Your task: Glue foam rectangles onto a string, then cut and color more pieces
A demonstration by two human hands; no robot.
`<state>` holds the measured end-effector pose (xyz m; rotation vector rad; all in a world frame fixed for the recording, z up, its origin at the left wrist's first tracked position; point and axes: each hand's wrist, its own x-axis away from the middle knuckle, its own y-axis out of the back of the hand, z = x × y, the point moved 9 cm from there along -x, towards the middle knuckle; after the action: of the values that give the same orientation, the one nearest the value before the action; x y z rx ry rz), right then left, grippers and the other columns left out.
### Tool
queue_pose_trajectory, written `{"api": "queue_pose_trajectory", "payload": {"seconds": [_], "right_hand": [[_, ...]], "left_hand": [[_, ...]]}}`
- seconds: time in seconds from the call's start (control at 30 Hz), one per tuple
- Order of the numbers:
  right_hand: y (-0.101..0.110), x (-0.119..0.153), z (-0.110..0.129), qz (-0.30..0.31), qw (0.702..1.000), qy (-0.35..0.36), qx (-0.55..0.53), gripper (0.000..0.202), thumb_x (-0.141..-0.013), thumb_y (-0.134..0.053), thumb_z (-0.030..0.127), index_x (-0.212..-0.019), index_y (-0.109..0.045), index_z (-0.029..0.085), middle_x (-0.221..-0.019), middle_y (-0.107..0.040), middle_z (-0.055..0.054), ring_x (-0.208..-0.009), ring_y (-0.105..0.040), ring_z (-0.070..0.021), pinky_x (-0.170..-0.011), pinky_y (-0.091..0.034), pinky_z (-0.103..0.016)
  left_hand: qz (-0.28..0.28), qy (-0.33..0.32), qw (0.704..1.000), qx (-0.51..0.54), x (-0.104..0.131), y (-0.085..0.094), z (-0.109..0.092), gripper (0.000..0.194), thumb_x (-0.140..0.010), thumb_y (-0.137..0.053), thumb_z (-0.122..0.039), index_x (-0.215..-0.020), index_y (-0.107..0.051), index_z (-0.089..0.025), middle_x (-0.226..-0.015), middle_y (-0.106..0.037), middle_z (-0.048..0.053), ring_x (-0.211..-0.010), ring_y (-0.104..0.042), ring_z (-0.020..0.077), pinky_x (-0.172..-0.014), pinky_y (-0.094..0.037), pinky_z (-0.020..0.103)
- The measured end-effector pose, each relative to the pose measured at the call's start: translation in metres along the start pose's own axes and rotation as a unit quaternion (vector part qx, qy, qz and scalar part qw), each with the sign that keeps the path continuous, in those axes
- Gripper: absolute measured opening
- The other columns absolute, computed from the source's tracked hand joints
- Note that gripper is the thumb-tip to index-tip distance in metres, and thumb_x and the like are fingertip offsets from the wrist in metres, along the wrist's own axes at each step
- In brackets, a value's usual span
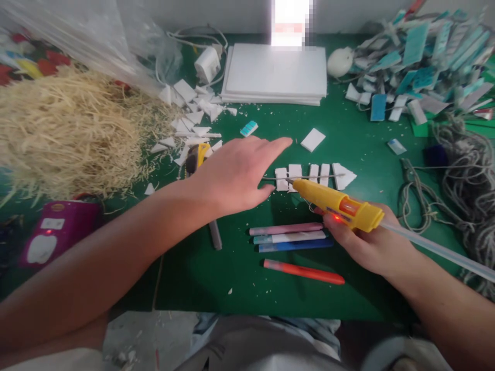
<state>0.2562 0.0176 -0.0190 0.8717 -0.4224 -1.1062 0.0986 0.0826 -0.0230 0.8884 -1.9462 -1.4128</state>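
My right hand [367,245] grips a yellow hot glue gun [336,203] with a clear glue stick out its back. Its nozzle points left at a row of small white foam pieces [315,174] joined along a thin stick on the green mat [216,268]. My left hand [235,172] hovers flat with fingers spread just left of that row, holding nothing. A loose white foam square [313,139] lies just beyond the row.
Several coloured markers [290,237] and a red pen [303,271] lie near my right hand. A yellow utility knife [195,157], foam scraps, a stack of foam boards [276,74], straw [65,129], blue-white cut pieces [421,56], grey yarn [460,170] and a purple box [58,229] surround the mat.
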Motion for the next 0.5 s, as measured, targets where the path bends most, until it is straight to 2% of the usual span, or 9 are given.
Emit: {"api": "queue_pose_trajectory", "payload": {"seconds": [0.07, 0.13, 0.3, 0.5], "right_hand": [[0.000, -0.001, -0.002, 0.005, 1.000, -0.015, -0.012, 0.028, -0.097, -0.052, 0.031, -0.073, -0.065, 0.024, -0.064, -0.070, -0.003, -0.048, -0.062, -0.0160, -0.047, -0.049, -0.028], [0.000, -0.002, -0.003, 0.007, 1.000, -0.022, -0.017, 0.028, -0.098, -0.053, 0.034, -0.076, -0.067, 0.023, -0.064, -0.069, -0.003, -0.047, -0.061, -0.0161, -0.047, -0.049, -0.029], [-0.001, -0.002, 0.000, 0.005, 1.000, 0.003, 0.005, 0.026, -0.096, -0.053, 0.028, -0.072, -0.063, 0.025, -0.063, -0.067, -0.003, -0.048, -0.061, -0.0172, -0.047, -0.049, -0.030], [-0.002, -0.001, 0.001, 0.005, 1.000, 0.014, -0.001, 0.023, -0.095, -0.054, 0.023, -0.073, -0.059, 0.026, -0.064, -0.067, -0.003, -0.049, -0.063, -0.0179, -0.046, -0.050, -0.030]], "left_hand": [[-0.002, -0.016, 1.000, 0.013, -0.003, -0.006, -0.002, 0.084, -0.085, -0.074, -0.034, -0.158, -0.036, -0.020, -0.132, -0.068, 0.012, -0.121, -0.065, 0.0327, -0.097, -0.055, 0.042], [-0.003, -0.029, 0.999, 0.029, -0.004, -0.012, -0.003, 0.088, -0.085, -0.075, -0.036, -0.159, -0.032, -0.020, -0.133, -0.067, 0.012, -0.121, -0.065, 0.0327, -0.098, -0.055, 0.043], [-0.017, -0.060, 0.997, 0.056, -0.005, -0.018, -0.008, 0.080, -0.091, -0.069, -0.033, -0.160, -0.030, -0.022, -0.127, -0.068, 0.010, -0.116, -0.066, 0.0298, -0.095, -0.056, 0.041], [-0.028, -0.081, 0.995, 0.043, -0.006, -0.022, -0.015, 0.064, -0.097, -0.058, -0.024, -0.157, -0.036, -0.018, -0.122, -0.069, 0.011, -0.112, -0.066, 0.0273, -0.095, -0.055, 0.039]]}}
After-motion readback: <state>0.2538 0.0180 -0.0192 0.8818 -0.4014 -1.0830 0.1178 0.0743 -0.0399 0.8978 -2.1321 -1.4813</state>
